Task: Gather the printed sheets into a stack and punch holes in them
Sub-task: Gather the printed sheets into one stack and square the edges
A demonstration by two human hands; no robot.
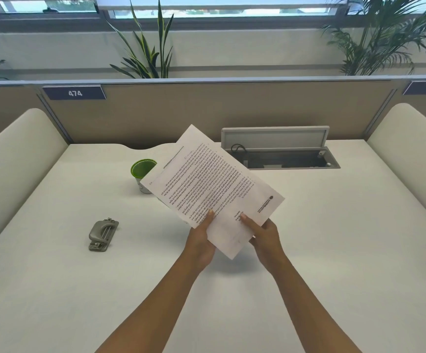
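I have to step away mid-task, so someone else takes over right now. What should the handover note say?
Left hand: grip shut on the near left edge of the printed sheets.
Right hand: grip shut on their near right edge.
The sheets are held tilted above the desk, roughly gathered but with edges not flush.
The hole punch lies untouched on the desk to the left; a green cup stands behind the sheets.
Done: gathering.
Left: square the stack, then punch it.

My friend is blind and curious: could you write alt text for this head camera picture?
Two bare hands, left hand and right hand, hold printed sheets tilted above a white desk. A grey hole punch lies to the left, and a green cup stands behind the sheets.
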